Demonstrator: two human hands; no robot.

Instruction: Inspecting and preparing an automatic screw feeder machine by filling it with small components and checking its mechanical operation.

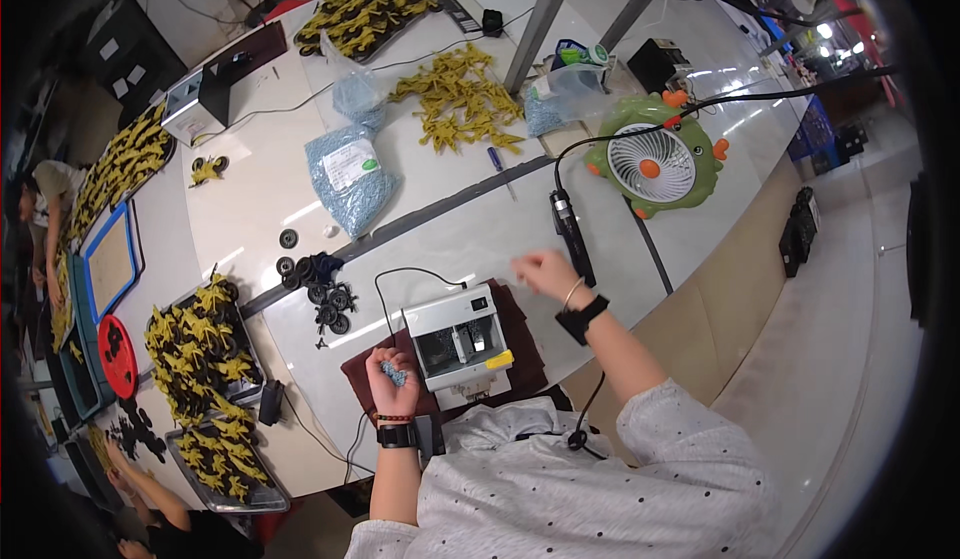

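Pieces (394, 373), small and pale blue, sit in my left hand (392, 391), lower centre of the frame in the head view, its fingers curled closed around them. Just to its right stands a small white machine (440, 316) with a dark window and a yellow label, resting on a dark red cloth (527, 334). My right hand (548, 275) is raised to the right of the machine, fingers bent; I cannot tell whether it pinches anything. Near it, right of centre, is a black electric driver (568, 229) with a cable. Left of centre on the white table (450, 224) lies a group of black wheels (325, 277). Above them, a clear bag (350, 184) bulges with more pale blue pieces, and yellow parts (455, 104) spread loosely at the upper centre. A green fan (650, 164) with orange knobs occupies the upper right. At the left, yellow-and-black assemblies (200, 349) are heaped, with more in a tray (265, 502) below. A co-worker's arm (160, 499) reaches in at the lower left.
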